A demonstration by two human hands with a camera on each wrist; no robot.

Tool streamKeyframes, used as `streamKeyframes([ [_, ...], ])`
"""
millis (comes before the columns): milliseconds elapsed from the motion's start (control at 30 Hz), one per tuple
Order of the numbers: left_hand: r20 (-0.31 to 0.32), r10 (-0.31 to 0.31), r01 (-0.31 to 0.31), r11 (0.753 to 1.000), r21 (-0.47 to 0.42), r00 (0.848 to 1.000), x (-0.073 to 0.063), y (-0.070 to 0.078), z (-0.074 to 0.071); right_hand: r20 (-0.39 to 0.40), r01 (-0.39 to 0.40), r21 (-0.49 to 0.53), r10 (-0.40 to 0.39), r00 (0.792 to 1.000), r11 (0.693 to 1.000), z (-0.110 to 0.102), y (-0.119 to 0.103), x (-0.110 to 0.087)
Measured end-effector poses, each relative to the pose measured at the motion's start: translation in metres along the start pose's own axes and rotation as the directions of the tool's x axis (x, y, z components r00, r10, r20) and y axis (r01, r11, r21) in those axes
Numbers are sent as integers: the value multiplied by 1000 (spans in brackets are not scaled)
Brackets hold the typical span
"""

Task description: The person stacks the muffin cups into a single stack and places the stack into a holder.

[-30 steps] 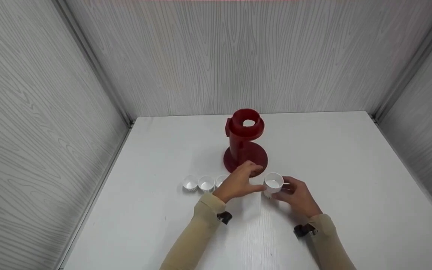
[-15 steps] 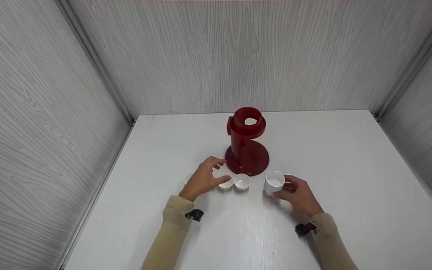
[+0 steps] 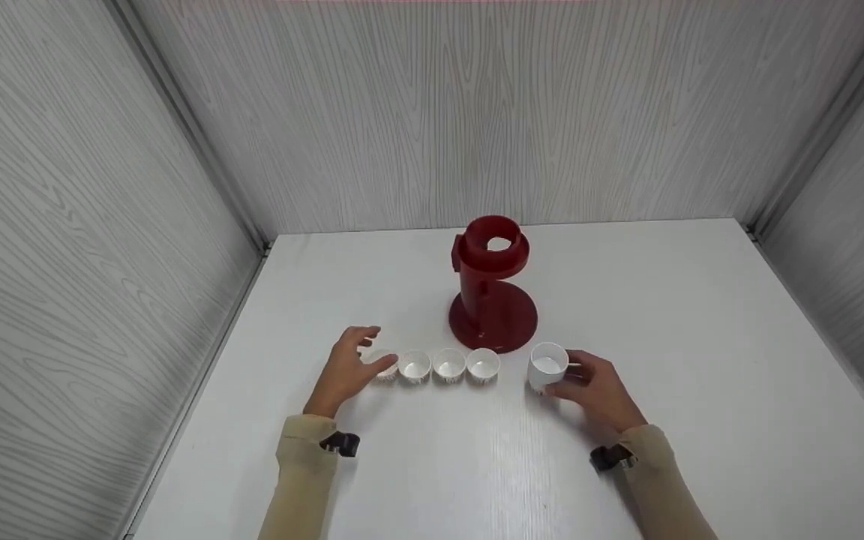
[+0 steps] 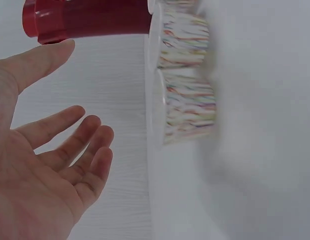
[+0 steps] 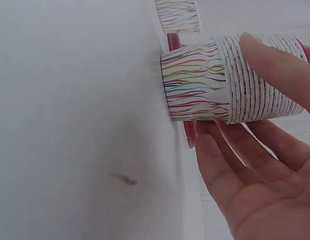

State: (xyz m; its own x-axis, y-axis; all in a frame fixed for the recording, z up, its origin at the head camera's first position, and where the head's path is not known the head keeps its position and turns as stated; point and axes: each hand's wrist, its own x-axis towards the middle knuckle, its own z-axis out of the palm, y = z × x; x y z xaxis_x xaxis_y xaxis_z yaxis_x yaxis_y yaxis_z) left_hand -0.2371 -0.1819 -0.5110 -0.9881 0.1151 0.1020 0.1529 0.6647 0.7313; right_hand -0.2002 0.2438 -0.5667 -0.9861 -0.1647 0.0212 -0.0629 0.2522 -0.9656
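Observation:
Several small paper cups, white inside with coloured wavy lines outside, stand upright in a row on the white table. At the row's left end my left hand holds nothing, its thumb and fingers spread apart. In the head view the thumb overlaps the leftmost cup; in the left wrist view the hand is apart from the end cup. To the right of the row, my right hand grips a stack of nested paper cups, thumb on one side and fingers on the other. The stack stands upright.
Behind the cups stands a red holder with an open ring on top and a round base. Grey wood-grain panels close in the white table at the back and sides.
My left hand has moved left along the row, from beside the stack to the leftmost cup, uncovering the other cups. The right hand keeps its grip on the stack, nearly still.

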Motion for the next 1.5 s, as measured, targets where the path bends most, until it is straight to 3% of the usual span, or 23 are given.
streamKeyframes([
  [200,5,-104,104,995,-2,995,-4,-25,2,14,21,12,-21,1000,1000,-2,2,2],
  [467,4,-185,185,983,-14,983,-8,-39,9,7,7,23,-7,1000,1000,-1,2,1],
  [967,28,-156,158,986,-54,987,-11,-38,16,-5,9,6,-9,1000,1000,-2,0,-1],
  [1500,8,-189,189,976,-104,982,-14,-41,15,12,37,31,-38,999,999,-2,0,0],
])
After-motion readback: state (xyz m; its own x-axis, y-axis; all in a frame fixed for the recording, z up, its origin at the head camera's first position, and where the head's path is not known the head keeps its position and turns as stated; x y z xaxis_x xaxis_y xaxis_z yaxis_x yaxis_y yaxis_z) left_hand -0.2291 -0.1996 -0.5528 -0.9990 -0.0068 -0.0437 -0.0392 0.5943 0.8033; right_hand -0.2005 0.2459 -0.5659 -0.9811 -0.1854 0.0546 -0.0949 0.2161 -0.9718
